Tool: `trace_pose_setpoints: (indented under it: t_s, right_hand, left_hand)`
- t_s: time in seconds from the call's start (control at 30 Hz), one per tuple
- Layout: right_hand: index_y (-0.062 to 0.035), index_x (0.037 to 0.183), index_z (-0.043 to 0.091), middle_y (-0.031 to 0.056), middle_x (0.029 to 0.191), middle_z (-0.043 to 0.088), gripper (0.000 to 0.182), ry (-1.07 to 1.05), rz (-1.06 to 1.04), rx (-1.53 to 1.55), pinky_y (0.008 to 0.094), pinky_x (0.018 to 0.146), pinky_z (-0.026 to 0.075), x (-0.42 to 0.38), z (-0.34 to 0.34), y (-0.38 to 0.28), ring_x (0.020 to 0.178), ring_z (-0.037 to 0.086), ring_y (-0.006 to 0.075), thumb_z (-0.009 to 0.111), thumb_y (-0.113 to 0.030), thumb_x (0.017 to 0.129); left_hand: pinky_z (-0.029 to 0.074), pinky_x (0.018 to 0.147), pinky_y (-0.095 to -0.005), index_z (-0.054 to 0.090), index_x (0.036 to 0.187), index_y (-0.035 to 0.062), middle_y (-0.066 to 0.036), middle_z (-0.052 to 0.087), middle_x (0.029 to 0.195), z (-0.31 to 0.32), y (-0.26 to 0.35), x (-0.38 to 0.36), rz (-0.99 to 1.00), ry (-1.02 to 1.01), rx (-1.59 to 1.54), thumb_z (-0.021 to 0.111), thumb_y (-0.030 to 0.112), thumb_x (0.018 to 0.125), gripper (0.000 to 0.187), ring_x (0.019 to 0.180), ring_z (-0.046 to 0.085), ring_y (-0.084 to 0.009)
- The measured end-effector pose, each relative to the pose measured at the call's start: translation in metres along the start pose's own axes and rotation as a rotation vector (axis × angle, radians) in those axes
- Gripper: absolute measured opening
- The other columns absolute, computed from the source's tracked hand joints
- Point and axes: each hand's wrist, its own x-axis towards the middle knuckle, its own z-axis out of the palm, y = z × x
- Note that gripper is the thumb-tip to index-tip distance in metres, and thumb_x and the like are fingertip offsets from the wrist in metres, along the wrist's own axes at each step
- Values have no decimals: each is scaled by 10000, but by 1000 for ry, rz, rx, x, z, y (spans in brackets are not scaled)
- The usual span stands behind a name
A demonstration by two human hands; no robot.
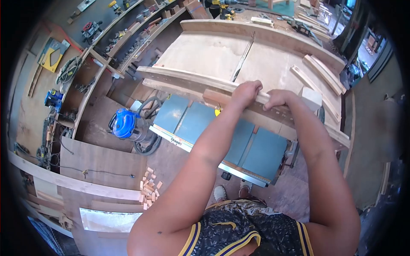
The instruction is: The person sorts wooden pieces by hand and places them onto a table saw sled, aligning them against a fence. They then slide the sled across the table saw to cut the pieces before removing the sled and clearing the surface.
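A cluttered workshop curves around the view, its floor (173, 160) a worn reddish brown, its outer edges lost in black. The largest piece is a pale, flat wooden panel (205, 53) with a dark lengthwise slot (244, 57) and long upright boards along its far and near sides. The near board (188, 77) has a smooth, rounded-looking top edge and stands over the blue-grey, flat top of a table saw (200, 121), whose far part it hides.

Lower left lies a thin brown plywood sheet (100, 155), crossed by a dark cord. Beyond it, open wooden shelves (124, 40) hold small tools, many too small to tell. A glossy blue shop vacuum (124, 123) with a ribbed hose stands left of the saw.

Straight, rough-sawn strips (322, 74) lie on the panel's right end. A squared pale block (311, 98) sits at the near board, just beside the right wrist.

The left hand (247, 94) is closed over the near board's top edge, fingers curled. The right hand (279, 99) grips the same edge just beside it, thumb on the near side; its other fingers are mostly hidden. Small offcuts (149, 187) are heaped on the plywood's edge.
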Motion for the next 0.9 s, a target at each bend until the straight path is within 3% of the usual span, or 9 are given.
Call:
trace_pose_setpoints:
  t_s: [0.27,0.4,0.47,0.5,0.53,0.6,0.67,0.8,0.9]
  right_hand:
    - [41,1222,618,232,1146,677,848,-9,-40,-103,383,957,494,-27,12,-51,1059,661,326,808,-501,598]
    - [15,1298,578,249,1191,656,892,-126,-141,-19,384,988,467,1,14,-68,1107,641,337,799,-548,642]
    - [14,1334,550,261,1224,638,901,3,-199,-11,392,1015,445,42,29,-60,1137,625,344,734,-610,710]
    - [18,1278,617,277,1219,636,957,78,-138,-31,401,1030,445,36,28,-54,1164,618,352,577,-779,751]
    - [18,1278,617,277,1219,636,957,81,-124,-19,401,1030,445,39,27,-39,1164,618,352,577,-779,751]
    - [20,1169,684,279,1180,653,838,65,56,84,412,1032,438,33,12,-20,1143,626,366,501,-731,847]
    - [16,1092,715,273,1169,657,714,174,190,-62,413,1007,454,30,18,-17,1129,631,368,508,-640,902]
    - [-6,1080,719,240,1137,672,526,173,70,-269,424,913,505,47,14,-17,1050,648,383,697,-462,818]
    - [-25,1057,668,216,1059,681,386,622,40,-83,470,874,504,1,26,-43,1014,654,378,713,-335,832]
  left_hand:
    - [494,826,-438,633,1055,76,-182,657,969,-47,15,-49,-78,-22,-78,505,180,977,182,937,624,-368]
    - [480,843,-354,634,1080,28,-141,619,1015,-57,7,-56,7,235,-420,520,134,991,180,933,609,-293]
    - [471,855,-341,638,1062,21,-122,623,983,-57,-7,-55,14,316,-560,524,156,1000,187,947,608,-241]
    - [466,869,-320,637,1064,14,-111,631,994,-59,-10,-59,-19,292,-556,514,187,1015,218,971,602,-195]
    - [466,869,-320,637,1064,14,-111,631,994,-52,-13,-59,-15,275,-564,514,187,1015,218,971,602,-195]
    - [481,841,-334,642,1056,16,-143,635,1000,-53,-13,-54,-39,319,-617,532,213,1001,232,941,618,-244]
    - [480,855,-322,648,1046,11,-134,654,1001,-39,-23,-48,-31,319,-674,530,233,1007,255,947,624,-210]
    - [510,823,-303,648,1048,-13,-103,682,961,-37,-22,-52,-27,270,-657,484,244,1041,306,895,648,-177]
    - [508,798,-312,657,1011,-18,-106,686,942,-33,-30,-52,35,216,-624,503,233,1027,295,858,647,-175]
